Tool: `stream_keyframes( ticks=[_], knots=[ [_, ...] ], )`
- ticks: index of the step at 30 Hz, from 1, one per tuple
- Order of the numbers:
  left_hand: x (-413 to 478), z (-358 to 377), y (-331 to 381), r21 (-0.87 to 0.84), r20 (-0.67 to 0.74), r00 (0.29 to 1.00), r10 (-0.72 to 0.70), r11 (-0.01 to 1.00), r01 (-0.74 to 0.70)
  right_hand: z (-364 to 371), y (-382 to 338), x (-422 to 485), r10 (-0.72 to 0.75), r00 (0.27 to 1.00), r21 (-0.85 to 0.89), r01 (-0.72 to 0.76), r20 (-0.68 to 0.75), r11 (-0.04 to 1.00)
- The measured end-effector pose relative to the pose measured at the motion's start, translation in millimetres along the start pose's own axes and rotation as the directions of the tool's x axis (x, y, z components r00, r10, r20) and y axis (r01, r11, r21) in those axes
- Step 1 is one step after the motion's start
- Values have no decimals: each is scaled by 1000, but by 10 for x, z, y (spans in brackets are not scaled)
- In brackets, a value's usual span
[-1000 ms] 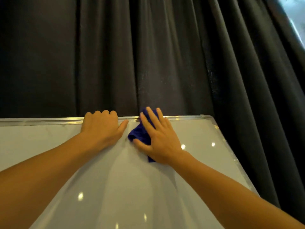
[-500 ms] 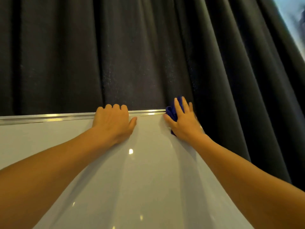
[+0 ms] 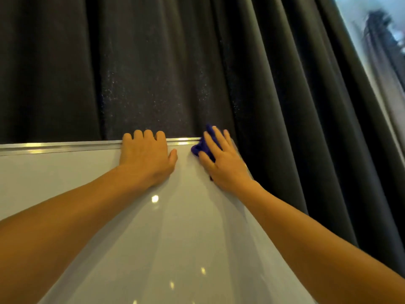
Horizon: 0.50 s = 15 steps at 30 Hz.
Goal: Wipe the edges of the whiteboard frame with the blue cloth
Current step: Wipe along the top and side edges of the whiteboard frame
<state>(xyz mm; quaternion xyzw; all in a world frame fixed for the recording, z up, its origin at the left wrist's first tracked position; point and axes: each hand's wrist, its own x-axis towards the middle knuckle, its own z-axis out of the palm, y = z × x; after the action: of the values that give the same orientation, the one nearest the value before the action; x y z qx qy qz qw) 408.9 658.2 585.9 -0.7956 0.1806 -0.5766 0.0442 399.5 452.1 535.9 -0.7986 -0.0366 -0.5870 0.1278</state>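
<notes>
Two bare forearms reach up across the glossy whiteboard, ceiling lights glinting off its surface. Left hand lies flat on the board, fingers curled over the silver frame along the top edge. Just to its right, the right hand is spread open, pressing the blue cloth against the frame's top right corner, cloth bunched under the fingers and palm. Beyond the frame hangs a dark pleated curtain.
</notes>
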Motion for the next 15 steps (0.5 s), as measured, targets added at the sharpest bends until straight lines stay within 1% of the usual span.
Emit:
stream_keyframes(
  ticks=[1,2,3,6,7,9,11,12,13,15],
  knots=[
    [-9,5,1,-2,-5,1000,-3,1000,3,-74,110,10,147,989,47,-147,-7,988],
    [-20,10,15,-7,-11,1000,-4,1000,4,-121,169,-15,251,968,75,-250,-4,965],
    [-25,7,33,-14,-13,1000,-7,1000,6,-116,171,-68,282,959,91,-280,-9,956],
    [-4,-50,158,-34,14,999,-34,999,35,-54,39,-307,217,974,131,-209,-57,969],
    [-3,-65,189,-32,28,999,-43,999,44,-45,37,-411,245,967,140,-234,-70,962],
    [-39,-101,270,-22,68,997,-32,999,33,-98,64,-680,380,921,166,-363,-85,917],
    [-146,-100,426,-57,95,994,47,998,-42,-115,54,-1049,471,878,171,-453,-87,875],
    [-242,-104,575,-104,98,987,126,988,-116,-121,48,-1276,496,863,164,-477,-100,863],
    [-365,-111,735,-148,106,970,219,968,-202,-117,30,-1480,520,847,171,-500,-107,849],
    [-714,-115,1125,-222,133,909,396,905,-362,-141,14,-1920,590,801,192,-566,-105,802]
  ],
)
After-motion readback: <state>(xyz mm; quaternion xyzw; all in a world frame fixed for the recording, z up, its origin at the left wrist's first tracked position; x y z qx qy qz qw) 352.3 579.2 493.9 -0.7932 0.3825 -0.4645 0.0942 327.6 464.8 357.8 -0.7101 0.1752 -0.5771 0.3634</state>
